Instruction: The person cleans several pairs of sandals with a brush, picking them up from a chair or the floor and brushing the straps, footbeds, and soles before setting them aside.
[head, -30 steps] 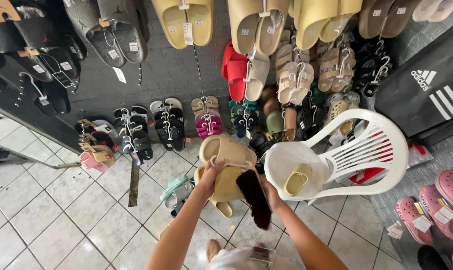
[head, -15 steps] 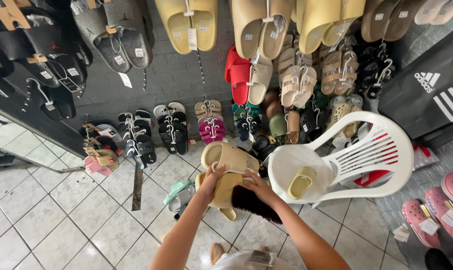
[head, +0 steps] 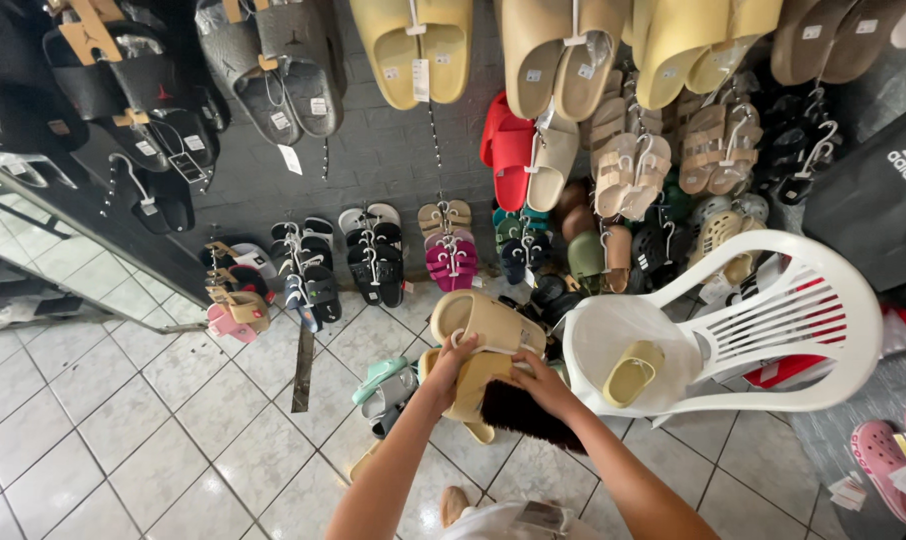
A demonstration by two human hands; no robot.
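**Both hands on a pair of tan slides above the tiled floor**

The left hand (head: pixel 451 360) is closed on a pair of tan slides (head: pixel 483 345), with the fingers wrapped over the near edge of the upper slide. The right hand (head: pixel 535 378) presses a dark brush (head: pixel 528 415) against the lower slide; its fingers lie curled over the back of the brush, and the bristles point down toward the person. The slides are held in the air above the tiled floor (head: pixel 123 420), just beside the left front edge of a white plastic chair (head: pixel 773 330).

A single pale yellow slide (head: pixel 628 372) lies on the chair seat, near its front edge. A pair of green and grey sandals (head: pixel 388 385) lies on the floor directly below the left forearm.

Behind the hands, a dark wall (head: pixel 393 150) carries rows of hung footwear. Large yellow and beige slides hang along its top edge, black slides toward its upper left corner, and a red slide (head: pixel 503 145) near the middle. Smaller sandals, among them a pink pair (head: pixel 451 262), hang along the bottom edge of the wall where it meets the floor.
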